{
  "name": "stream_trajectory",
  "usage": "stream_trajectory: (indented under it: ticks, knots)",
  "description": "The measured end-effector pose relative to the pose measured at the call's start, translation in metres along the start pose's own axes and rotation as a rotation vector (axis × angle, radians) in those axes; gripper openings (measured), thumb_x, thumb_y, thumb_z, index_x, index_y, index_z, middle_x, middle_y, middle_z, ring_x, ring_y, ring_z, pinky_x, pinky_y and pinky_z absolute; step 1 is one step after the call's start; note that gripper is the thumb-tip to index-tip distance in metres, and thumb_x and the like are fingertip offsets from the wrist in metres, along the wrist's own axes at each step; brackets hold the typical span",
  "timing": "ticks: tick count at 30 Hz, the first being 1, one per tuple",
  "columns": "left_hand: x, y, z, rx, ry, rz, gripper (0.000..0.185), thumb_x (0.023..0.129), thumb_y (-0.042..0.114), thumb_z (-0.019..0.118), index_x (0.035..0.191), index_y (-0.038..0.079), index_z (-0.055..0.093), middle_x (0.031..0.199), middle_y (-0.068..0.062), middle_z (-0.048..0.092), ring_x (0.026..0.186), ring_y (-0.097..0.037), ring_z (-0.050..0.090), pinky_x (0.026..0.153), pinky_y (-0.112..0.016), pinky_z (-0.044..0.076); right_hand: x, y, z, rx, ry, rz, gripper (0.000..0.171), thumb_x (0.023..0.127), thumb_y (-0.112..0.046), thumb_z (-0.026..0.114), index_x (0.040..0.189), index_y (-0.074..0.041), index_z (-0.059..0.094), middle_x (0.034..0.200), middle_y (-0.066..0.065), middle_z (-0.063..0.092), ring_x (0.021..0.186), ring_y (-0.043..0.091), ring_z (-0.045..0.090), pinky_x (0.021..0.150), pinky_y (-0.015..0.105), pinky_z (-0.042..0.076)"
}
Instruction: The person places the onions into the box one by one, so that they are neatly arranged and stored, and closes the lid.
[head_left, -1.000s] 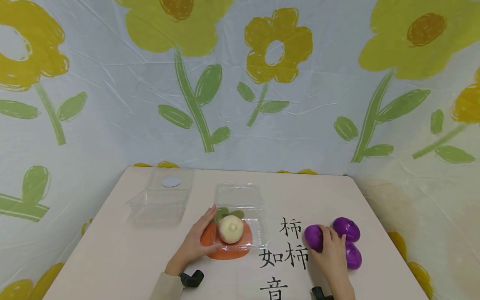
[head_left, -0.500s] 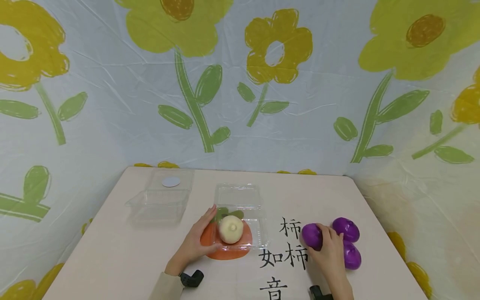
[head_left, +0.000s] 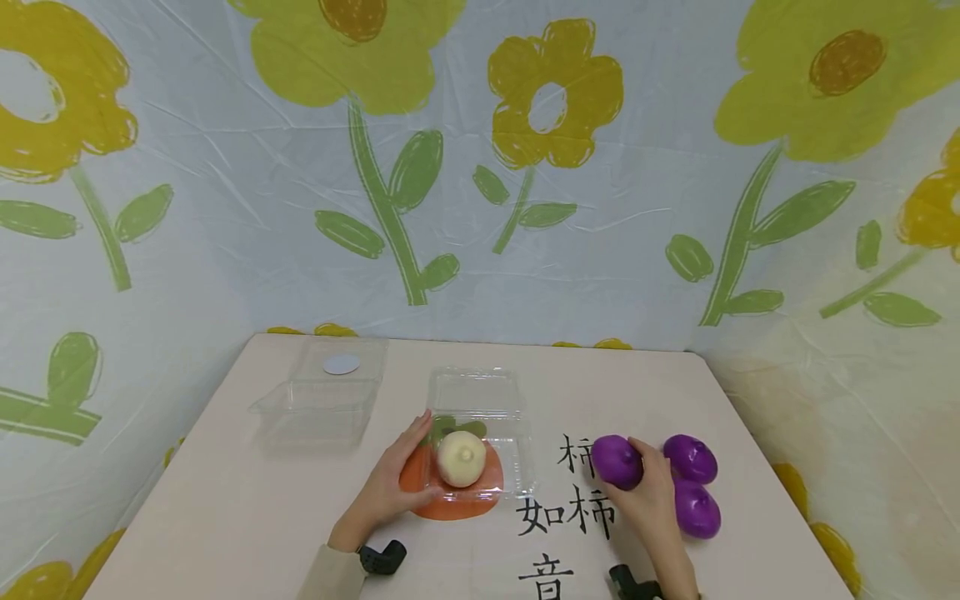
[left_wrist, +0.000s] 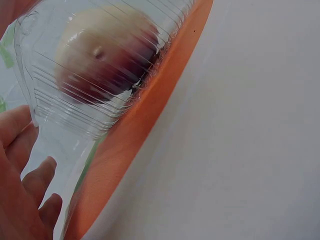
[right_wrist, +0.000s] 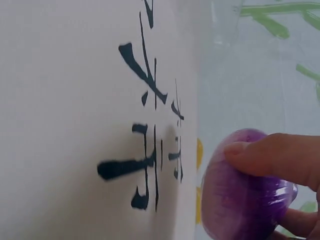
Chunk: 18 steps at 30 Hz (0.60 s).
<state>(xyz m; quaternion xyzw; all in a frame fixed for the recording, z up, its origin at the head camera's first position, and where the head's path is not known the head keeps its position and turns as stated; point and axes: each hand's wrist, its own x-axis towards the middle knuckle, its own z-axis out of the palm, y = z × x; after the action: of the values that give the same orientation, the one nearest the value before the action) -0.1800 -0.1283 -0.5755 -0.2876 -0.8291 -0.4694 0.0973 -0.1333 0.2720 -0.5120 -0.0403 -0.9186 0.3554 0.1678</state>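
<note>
Holding a glossy purple onion (head_left: 617, 462) right of the clear clamshell (head_left: 517, 458), the right hand (head_left: 651, 487) is pinching its side; likely light, firm, slippery, best gripped round its girth. Left hand (head_left: 393, 479) is touching the clamshell, fingers wide. Onion's contact with table (head_left: 187, 517): unclear.

The purple bulb (head_left: 617, 462) in the right hand (head_left: 647, 492) is smooth, glossy and plastic-looking; two other purple bulbs (head_left: 697, 510) just beside that hand shine alike. Against the left hand (head_left: 396, 477), a box (head_left: 516, 457) of thin, clear, shiny plastic shows fine ribbing. Under both hands, the table (head_left: 195, 517) looks smooth and matt; beyond them, the flowered sheet (head_left: 622, 250) is creased, with a faint sheen.
</note>
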Motion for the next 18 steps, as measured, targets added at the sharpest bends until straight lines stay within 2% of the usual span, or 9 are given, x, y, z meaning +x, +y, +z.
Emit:
stream_trajectory:
  ticks: [5,10,16,18]
  knots:
    - [0.000,0.000,0.000,0.001,-0.002,0.002,0.098,0.078,0.039,0.082,0.155,0.007,0.031,0.162,-0.010,0.027,0.149,-0.029,0.022,0.112,-0.060,0.027,0.001,-0.002,0.007,0.058,0.012,0.014,0.084,0.064,0.001,0.087,0.137,0.002,0.047,0.135,0.027,0.049,0.125,0.048,0.046,0.102,0.068,0.036]
    - [0.001,0.000,0.000,0.003,-0.003,0.002,0.098,0.077,0.038,0.082,0.155,0.007,0.031,0.162,-0.011,0.028,0.149,-0.030,0.023,0.111,-0.063,0.028,0.003,-0.006,0.016,0.150,-0.007,0.023,0.082,0.066,0.004,0.085,0.139,0.000,0.048,0.136,0.023,0.048,0.127,0.041,0.046,0.099,0.061,0.044]
    - [0.000,0.001,0.000,-0.017,-0.005,-0.013,0.099,0.078,0.040,0.081,0.156,0.009,0.030,0.162,-0.010,0.027,0.150,-0.029,0.021,0.109,-0.068,0.027,0.007,-0.015,0.021,0.245,-0.041,0.027,0.083,0.067,0.006,0.083,0.141,-0.002,0.047,0.138,0.020,0.045,0.129,0.038,0.043,0.099,0.057,0.045]
    - [0.000,0.002,0.000,-0.022,-0.006,-0.019,0.099,0.077,0.040,0.081,0.156,0.009,0.030,0.162,-0.009,0.026,0.150,-0.029,0.021,0.108,-0.068,0.028,0.008,-0.017,0.023,0.260,-0.048,0.030,0.083,0.067,0.007,0.083,0.141,-0.004,0.048,0.139,0.018,0.046,0.129,0.034,0.043,0.099,0.051,0.046]
